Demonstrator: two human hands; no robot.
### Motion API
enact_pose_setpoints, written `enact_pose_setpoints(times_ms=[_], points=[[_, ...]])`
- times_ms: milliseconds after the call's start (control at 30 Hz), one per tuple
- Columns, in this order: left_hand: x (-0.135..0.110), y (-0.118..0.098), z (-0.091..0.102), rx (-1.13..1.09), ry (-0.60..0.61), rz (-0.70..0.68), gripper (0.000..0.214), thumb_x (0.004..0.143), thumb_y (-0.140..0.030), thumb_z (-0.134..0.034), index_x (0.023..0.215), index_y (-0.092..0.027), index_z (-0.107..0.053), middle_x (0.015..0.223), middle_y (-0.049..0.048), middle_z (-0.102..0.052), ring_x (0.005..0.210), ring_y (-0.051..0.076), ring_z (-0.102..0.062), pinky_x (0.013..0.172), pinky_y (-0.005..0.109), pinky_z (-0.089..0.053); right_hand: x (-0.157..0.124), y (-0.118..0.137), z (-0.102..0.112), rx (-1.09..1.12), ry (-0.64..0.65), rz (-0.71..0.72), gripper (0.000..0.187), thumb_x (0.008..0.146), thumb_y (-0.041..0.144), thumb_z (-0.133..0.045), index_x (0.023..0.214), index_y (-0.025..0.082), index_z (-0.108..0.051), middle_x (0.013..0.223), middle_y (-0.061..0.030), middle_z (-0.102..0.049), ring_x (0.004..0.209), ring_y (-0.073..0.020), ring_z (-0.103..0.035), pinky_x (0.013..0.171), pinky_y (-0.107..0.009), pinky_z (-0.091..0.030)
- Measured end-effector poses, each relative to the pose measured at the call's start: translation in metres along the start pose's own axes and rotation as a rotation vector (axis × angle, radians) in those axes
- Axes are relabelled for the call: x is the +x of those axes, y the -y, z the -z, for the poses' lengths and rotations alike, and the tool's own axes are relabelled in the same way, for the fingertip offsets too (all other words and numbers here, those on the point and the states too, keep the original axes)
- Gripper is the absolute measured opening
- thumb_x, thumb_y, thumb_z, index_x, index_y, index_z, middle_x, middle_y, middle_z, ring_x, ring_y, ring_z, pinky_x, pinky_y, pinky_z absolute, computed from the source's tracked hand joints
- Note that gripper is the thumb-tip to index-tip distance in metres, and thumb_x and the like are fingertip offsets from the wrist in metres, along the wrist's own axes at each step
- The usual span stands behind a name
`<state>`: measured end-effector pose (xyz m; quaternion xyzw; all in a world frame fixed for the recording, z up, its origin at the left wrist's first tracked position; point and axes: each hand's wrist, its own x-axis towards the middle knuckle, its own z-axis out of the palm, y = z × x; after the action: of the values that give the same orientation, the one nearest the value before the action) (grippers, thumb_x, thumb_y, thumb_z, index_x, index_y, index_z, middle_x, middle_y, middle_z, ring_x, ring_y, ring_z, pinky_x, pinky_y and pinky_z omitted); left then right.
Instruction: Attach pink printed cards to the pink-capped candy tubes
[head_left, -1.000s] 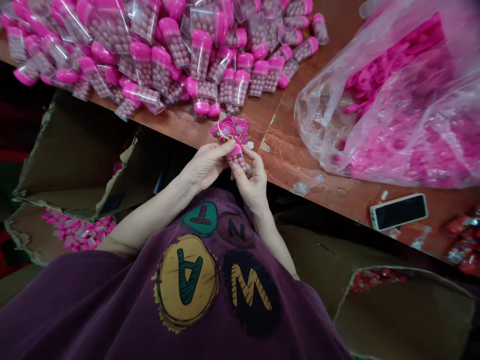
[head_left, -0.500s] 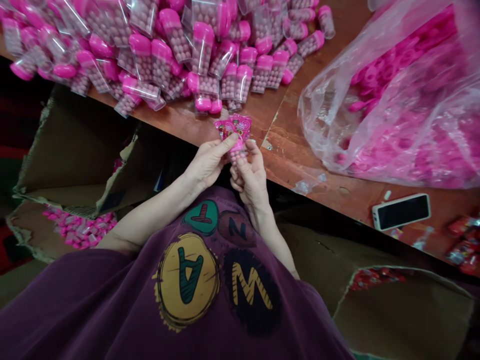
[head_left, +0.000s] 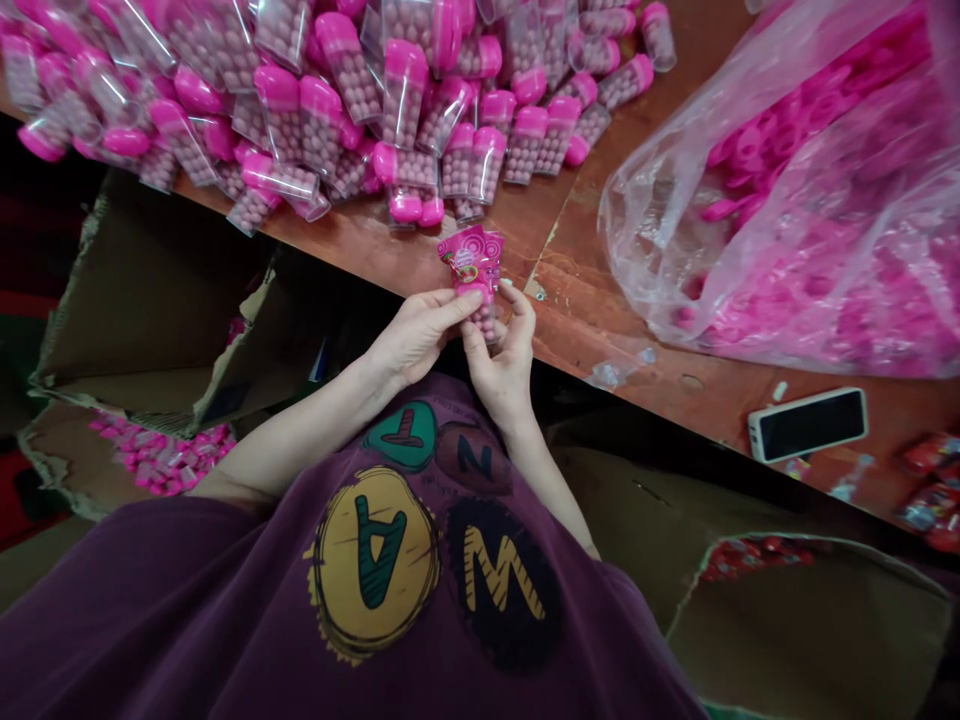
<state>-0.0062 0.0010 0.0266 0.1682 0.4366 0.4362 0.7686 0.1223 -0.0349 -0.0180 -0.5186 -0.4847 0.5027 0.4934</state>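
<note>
1. Grip: left hand [head_left: 420, 325] clamped on the candy tube [head_left: 486, 318], thumb pressed across it near the cap. Right hand [head_left: 506, 350] pinches the same tube lower down, thumb on the near side, index curled along the other. Remaining fingers partly hidden.
2. Tube location: between both hands, in front of the shirt [head_left: 375, 560], at the table's near edge. Can't tell if anything touches the wood.
3. Tube make-up: clear wall, pale pink balls inside, pink cap end up. Printed pink packet [head_left: 471, 255] stands above the cap, flared at the top. Can't tell how the two are joined.
4. Handling, my judgement: light, stiff plastic, smooth enough to slip or spin under dry fingers. Balls probably rattle; wall could crack if squeezed hard. Packet reads as thin film: soft, creases and tears easily.
5. Where to hold: tube body just under the cap, finger and thumb on opposite sides. Don't carry it by the packet's top edge.
6. Farther out: pile of capped tubes [head_left: 405, 95] on the table [head_left: 570, 240], beyond the hands. Translucent bag of pink plastic parts [head_left: 645, 250] to the right, smartphone [head_left: 810, 425] nearer the edge.
7. Below table level: open cardboard box [head_left: 150, 300] left, another carton [head_left: 810, 630] right.
</note>
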Motion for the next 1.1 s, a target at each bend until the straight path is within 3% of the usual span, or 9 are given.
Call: enact_pose_setpoints(times_ms=[167,300,367,433,567,667,800,933,1100], points=[[0.002,-0.007,-0.001,-0.004,-0.054,0.016,0.026,0.09,-0.039,-0.086,0.092,-0.014,-0.078,0.086,0.006,-0.08,0.089,0.018,-0.078,0.089,0.03,-0.06,-0.003,-0.004,0.001,-0.154,0.03,0.037,0.066,0.099,0.057,-0.071,0.152,0.034,-0.039,0.116,-0.0071,-0.072,0.092,-0.022,-0.076,0.093,-0.048,-0.069],[0.006,-0.008,-0.002,-0.022,-0.11,0.024,0.023,0.091,-0.036,-0.086,0.092,-0.014,-0.078,0.084,0.0046,-0.079,0.087,0.017,-0.077,0.086,0.029,-0.06,-0.002,0.001,-0.003,-0.073,0.019,0.005,0.065,0.096,0.056,-0.075,0.147,0.034,-0.044,0.129,-0.0075,-0.069,0.098,-0.0205,-0.076,0.096,-0.045,-0.069],[0.006,-0.007,-0.002,-0.026,-0.111,0.044,0.023,0.09,-0.035,-0.086,0.089,-0.014,-0.077,0.081,0.0049,-0.078,0.086,0.018,-0.077,0.084,0.029,-0.061,0.0,0.006,-0.005,0.047,0.034,-0.049,0.063,0.094,0.055,-0.078,0.143,0.033,-0.046,0.13,-0.0065,-0.066,0.097,-0.0174,-0.075,0.091,-0.038,-0.069],[0.004,-0.006,-0.001,-0.032,-0.091,0.058,0.023,0.088,-0.034,-0.087,0.086,-0.014,-0.077,0.08,0.0058,-0.078,0.086,0.02,-0.078,0.085,0.031,-0.061,0.001,0.012,-0.006,0.176,0.057,-0.127,0.062,0.092,0.055,-0.08,0.14,0.034,-0.047,0.119,-0.0031,-0.065,0.083,-0.0126,-0.07,0.074,-0.03,-0.067],[-0.001,-0.006,0.003,-0.028,0.028,0.081,0.026,0.083,-0.035,-0.091,0.081,-0.014,-0.076,0.083,0.0085,-0.08,0.089,0.021,-0.078,0.087,0.032,-0.061,0.002,0.019,-0.003,0.341,0.094,-0.233,0.061,0.092,0.055,-0.081,0.14,0.036,-0.048,0.098,0.0036,-0.058,0.058,-0.0066,-0.051,0.047,-0.022,-0.049],[-0.002,-0.009,0.007,-0.003,0.061,0.077,0.026,0.084,-0.036,-0.09,0.082,-0.013,-0.076,0.086,0.0084,-0.08,0.088,0.02,-0.078,0.088,0.032,-0.06,0.001,0.019,-0.001,0.304,0.102,-0.239,0.062,0.092,0.056,-0.08,0.141,0.035,-0.047,0.097,0.003,-0.06,0.061,-0.0083,-0.054,0.049,-0.022,-0.051],[0.002,-0.012,0.006,0.015,-0.04,0.025,0.03,0.09,-0.042,-0.085,0.084,-0.014,-0.076,0.083,0.0061,-0.079,0.086,0.019,-0.077,0.089,0.033,-0.059,0.0,0.013,-0.003,0.229,0.101,-0.189,0.061,0.093,0.054,-0.08,0.14,0.034,-0.047,0.104,0.0,-0.065,0.078,-0.0125,-0.067,0.065,-0.027,-0.061],[0.003,-0.007,0.002,0.015,-0.121,-0.011,0.029,0.087,-0.038,-0.089,0.08,-0.013,-0.075,0.075,0.0038,-0.075,0.072,0.014,-0.072,0.081,0.029,-0.058,-0.001,0.006,-0.009,0.169,0.034,-0.14,0.06,0.095,0.055,-0.077,0.141,0.034,-0.046,0.11,-0.0031,-0.066,0.091,-0.0163,-0.071,0.075,-0.032,-0.065],[-0.003,0.004,0.001,0.009,-0.149,-0.045,0.028,0.085,-0.035,-0.09,0.078,-0.013,-0.075,0.074,0.0032,-0.075,0.065,0.011,-0.067,0.067,0.024,-0.053,0.0,0.0,-0.011,0.206,0.111,-0.208,0.065,0.094,0.06,-0.075,0.145,0.036,-0.042,0.079,0.005,-0.055,0.059,-0.013,-0.058,0.051,-0.028,-0.055]])
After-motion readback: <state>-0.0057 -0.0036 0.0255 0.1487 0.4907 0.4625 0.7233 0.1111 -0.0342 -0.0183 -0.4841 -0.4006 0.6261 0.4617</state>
